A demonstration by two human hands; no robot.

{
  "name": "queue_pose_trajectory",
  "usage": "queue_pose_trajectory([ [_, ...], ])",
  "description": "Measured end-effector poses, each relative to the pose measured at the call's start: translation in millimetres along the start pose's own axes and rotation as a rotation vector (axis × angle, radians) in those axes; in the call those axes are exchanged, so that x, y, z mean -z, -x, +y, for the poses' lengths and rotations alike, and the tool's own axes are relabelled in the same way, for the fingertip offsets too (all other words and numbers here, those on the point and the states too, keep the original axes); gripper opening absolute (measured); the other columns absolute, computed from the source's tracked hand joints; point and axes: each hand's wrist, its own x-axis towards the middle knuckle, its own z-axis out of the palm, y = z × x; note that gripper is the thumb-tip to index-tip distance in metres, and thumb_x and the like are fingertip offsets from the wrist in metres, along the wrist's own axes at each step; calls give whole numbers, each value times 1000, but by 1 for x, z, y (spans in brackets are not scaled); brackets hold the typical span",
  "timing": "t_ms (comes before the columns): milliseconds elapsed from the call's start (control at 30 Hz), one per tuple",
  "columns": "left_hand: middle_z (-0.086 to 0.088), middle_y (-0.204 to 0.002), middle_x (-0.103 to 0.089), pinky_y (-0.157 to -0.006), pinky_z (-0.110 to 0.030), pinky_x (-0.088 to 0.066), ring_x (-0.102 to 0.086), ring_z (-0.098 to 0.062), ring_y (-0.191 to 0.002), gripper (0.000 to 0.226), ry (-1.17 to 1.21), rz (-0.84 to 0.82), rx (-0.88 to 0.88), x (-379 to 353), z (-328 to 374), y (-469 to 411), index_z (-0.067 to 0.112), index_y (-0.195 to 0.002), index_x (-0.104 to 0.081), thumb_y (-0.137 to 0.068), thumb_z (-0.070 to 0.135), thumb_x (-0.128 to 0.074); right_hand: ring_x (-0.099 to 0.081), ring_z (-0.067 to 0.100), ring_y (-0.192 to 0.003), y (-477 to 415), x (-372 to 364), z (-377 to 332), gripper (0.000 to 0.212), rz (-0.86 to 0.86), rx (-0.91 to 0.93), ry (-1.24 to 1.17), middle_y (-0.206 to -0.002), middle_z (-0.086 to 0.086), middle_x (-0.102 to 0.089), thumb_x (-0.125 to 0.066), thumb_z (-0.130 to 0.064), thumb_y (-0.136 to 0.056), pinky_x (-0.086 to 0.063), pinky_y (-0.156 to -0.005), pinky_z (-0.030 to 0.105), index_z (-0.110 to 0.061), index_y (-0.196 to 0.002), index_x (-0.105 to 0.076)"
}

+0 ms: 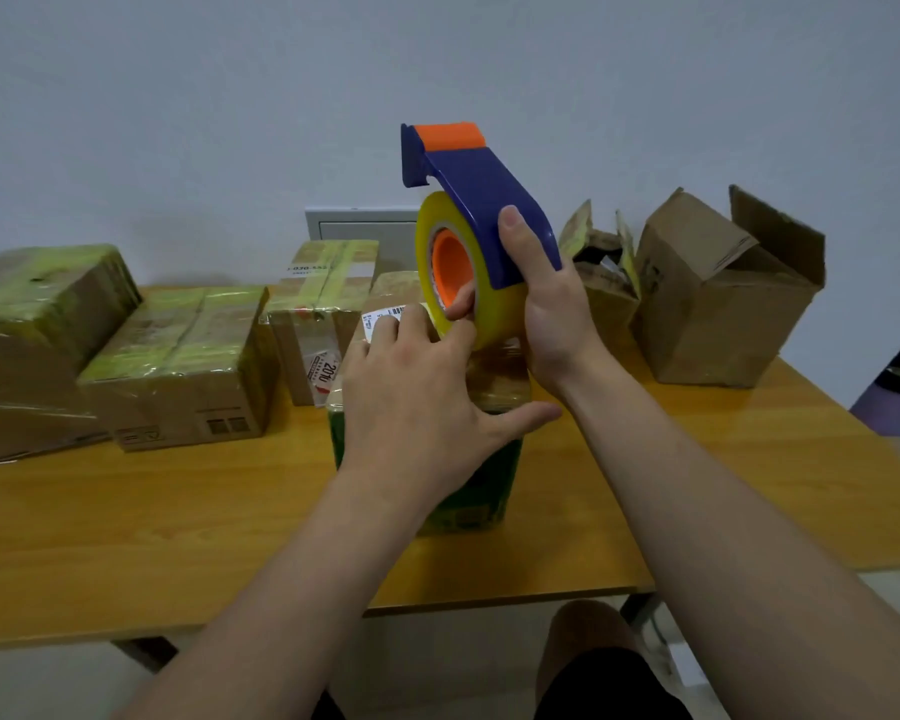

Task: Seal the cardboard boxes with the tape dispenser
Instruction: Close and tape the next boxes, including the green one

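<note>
Head-worn view, forward-down, close-up.

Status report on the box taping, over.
Right hand grips tape dispenser, lifted off the table. Left hand touches the yellow tape roll. Green box below; nothing blocking.

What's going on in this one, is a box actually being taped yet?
No tape is being laid right now. The person's right hand grips the blue tape dispenser, held up above a green-sided box in the middle of the table. The left hand touches the edge of the yellow tape roll, apparently hunting for the loose end. Taped boxes sit to the left; open boxes wait on the right.
</note>
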Motion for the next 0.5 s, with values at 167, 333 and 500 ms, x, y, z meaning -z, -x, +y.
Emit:
queue_pose_trajectory([
  [167, -7, -103, -62, -86, -46, -53, -58, -29, -100, 85, 63, 166, 104, -20, 10, 3, 21, -117, -62, -72, 91, -47, -74, 24, -88, 0, 1, -1, 25, 14, -25, -1, -97, 7, -77, -56, -44, -101, -61, -77, 35, -33, -99, -78],
  [333, -4, -96, -60, -77, -37, -45, -56, -23, -89, 72, 120, 204, 38, -19, 6, 6, 20, -108, -64, -77, 84, -52, -72, 19, -90, 5, -4, 4, 23, 99, 48, -39, -98, 1, -76, -55, -37, -101, -61, -79, 33, -36, -96, -78],
  [500, 10, -87, -61, -63, -23, -41, -52, -8, -78, 54, 369, 166, -142, -7, -32, 11, 25, -93, -67, -96, 72, -41, -72, 9, -75, 9, -7, 4, 36, 105, 100, -12, -79, -8, -76, -47, -32, -105, -57, -71, 22, -41, -91, -79],
])
